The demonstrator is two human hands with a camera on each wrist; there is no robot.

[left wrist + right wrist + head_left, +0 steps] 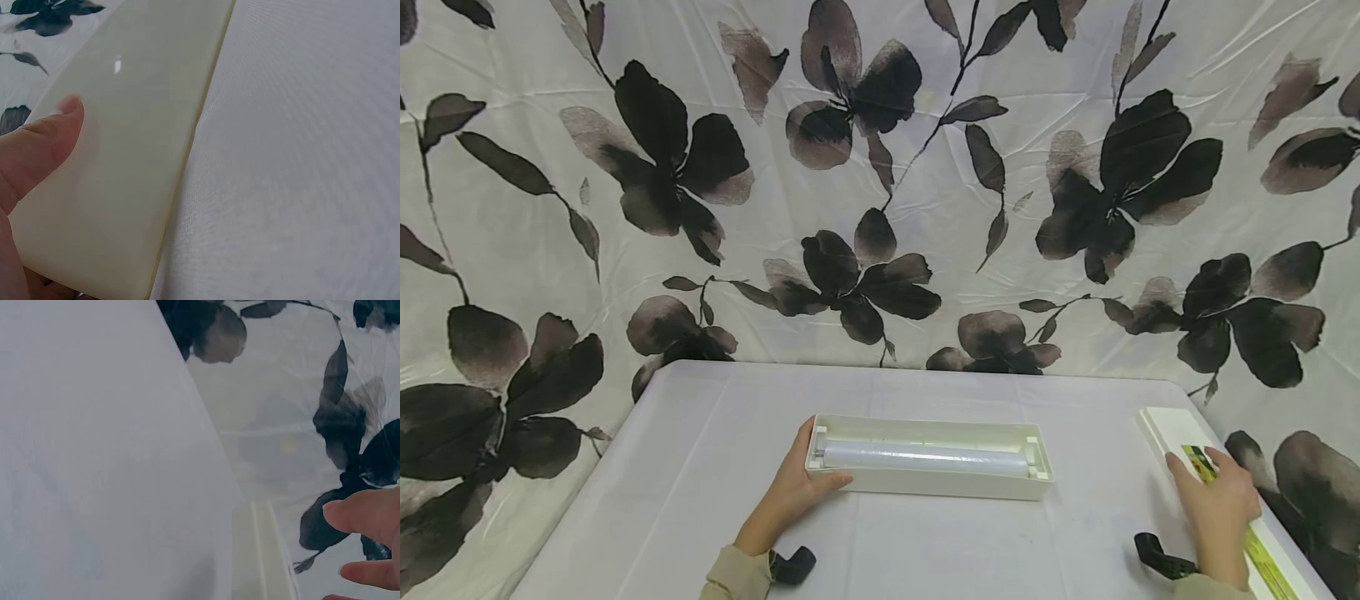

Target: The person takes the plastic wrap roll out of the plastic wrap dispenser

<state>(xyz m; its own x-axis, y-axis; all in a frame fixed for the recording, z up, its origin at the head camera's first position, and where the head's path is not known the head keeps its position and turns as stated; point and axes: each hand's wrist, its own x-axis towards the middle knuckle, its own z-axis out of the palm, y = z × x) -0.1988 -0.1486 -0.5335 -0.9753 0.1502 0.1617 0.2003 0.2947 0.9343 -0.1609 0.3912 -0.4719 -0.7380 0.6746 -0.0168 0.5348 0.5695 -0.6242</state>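
A long off-white cling film dispenser case [940,486] lies on the table, its top off and a roll of clear film [925,457] inside. My left hand [801,483] grips the case's left end, the thumb [47,140] along the near wall and the other fingers round behind. Far to the right, my right hand [1221,504] is over a long white lid [1168,425] with a yellow-green label. In the right wrist view, its fingers [369,515] are spread and apart from the lid's end.
White cloth covers the table [715,433]. A floral sheet [880,192] hangs behind it and shows beyond the side edges. The lid lies along the table's right edge.
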